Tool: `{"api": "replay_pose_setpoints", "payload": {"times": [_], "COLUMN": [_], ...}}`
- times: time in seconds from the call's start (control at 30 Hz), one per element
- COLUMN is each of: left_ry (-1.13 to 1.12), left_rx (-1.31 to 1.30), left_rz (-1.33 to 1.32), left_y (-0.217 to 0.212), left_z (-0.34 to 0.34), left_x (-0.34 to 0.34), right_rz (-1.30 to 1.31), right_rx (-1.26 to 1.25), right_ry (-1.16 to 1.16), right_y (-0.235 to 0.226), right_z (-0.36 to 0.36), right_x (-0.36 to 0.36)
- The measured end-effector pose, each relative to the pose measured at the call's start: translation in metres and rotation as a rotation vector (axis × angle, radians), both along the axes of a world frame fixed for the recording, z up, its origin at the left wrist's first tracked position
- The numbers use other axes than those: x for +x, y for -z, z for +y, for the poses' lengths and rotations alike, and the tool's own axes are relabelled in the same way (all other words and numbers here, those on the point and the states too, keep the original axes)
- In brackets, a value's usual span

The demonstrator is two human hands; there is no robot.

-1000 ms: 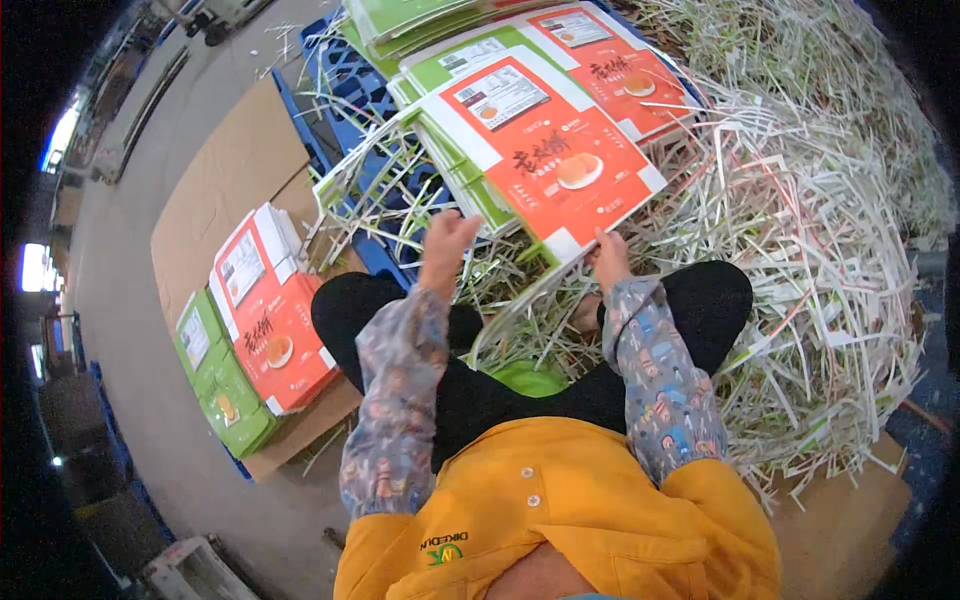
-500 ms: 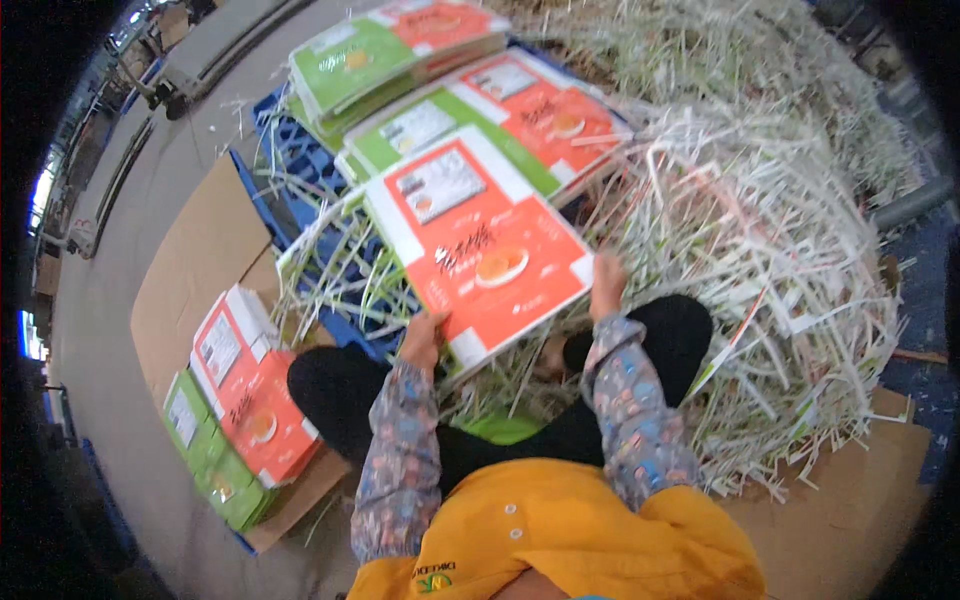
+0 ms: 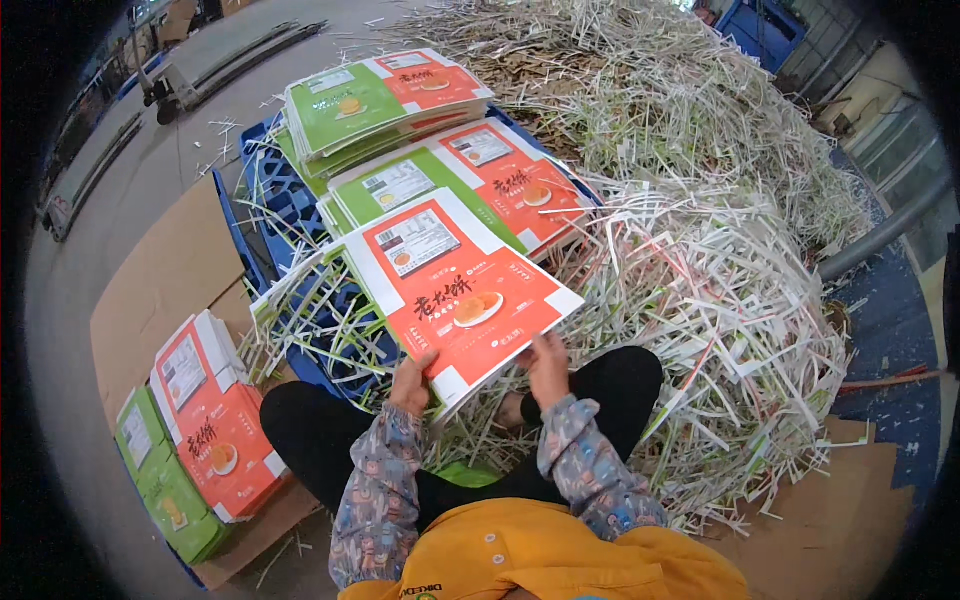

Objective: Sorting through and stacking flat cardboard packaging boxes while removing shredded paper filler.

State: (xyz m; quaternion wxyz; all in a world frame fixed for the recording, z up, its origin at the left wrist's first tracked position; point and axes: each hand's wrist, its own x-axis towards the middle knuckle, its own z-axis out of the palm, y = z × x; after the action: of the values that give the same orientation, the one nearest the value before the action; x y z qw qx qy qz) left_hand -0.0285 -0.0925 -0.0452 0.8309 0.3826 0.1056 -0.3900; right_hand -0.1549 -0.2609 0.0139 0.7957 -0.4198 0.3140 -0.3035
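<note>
A thin stack of orange-and-white printed cardboard sheets [image 3: 440, 282] lies tilted in front of me, each with a plate of food pictured on it. My left hand [image 3: 410, 384] grips its near left corner, thumb on top. On the near edge, further right, my right hand [image 3: 546, 368] is closed with the thumb against the sheets; its fingers are partly hidden underneath. Just beyond lies another stack of green-and-orange printed sheets [image 3: 440, 215], partly covered by the held one. Behind that rises a taller stack of similar sheets [image 3: 350, 125].
Blue plastic pallet [image 3: 268, 185] under the stacks, strewn with paper strips. A big heap of shredded paper strips [image 3: 700, 340] fills the right side. Folded green and orange cartons [image 3: 205, 425] lie on brown cardboard [image 3: 150, 270] at left. A flat cart [image 3: 225, 65] stands far left.
My right hand has shifted from the right corner of the sheets along the near edge, closer to my left hand. The whole view has also swung slightly, showing more of the far heap.
</note>
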Motion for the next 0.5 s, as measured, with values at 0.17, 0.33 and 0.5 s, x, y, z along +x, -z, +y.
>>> {"api": "replay_pose_setpoints", "payload": {"times": [0.17,0.33,0.5], "left_ry": [0.083,-0.017,-0.134], "left_rx": [-0.183,-0.141,-0.237], "left_rz": [0.225,0.146,0.05], "left_y": [-0.009,-0.03,-0.045], "left_z": [-0.001,-0.005,-0.003], "left_x": [-0.009,-0.016,-0.004], "right_rz": [0.059,0.052,-0.09], "right_rx": [-0.025,-0.042,-0.019], "right_ry": [-0.201,-0.268,-0.203], "right_y": [-0.024,-0.036,-0.045], "right_z": [0.025,0.023,0.036], "right_x": [0.002,-0.005,-0.004]}}
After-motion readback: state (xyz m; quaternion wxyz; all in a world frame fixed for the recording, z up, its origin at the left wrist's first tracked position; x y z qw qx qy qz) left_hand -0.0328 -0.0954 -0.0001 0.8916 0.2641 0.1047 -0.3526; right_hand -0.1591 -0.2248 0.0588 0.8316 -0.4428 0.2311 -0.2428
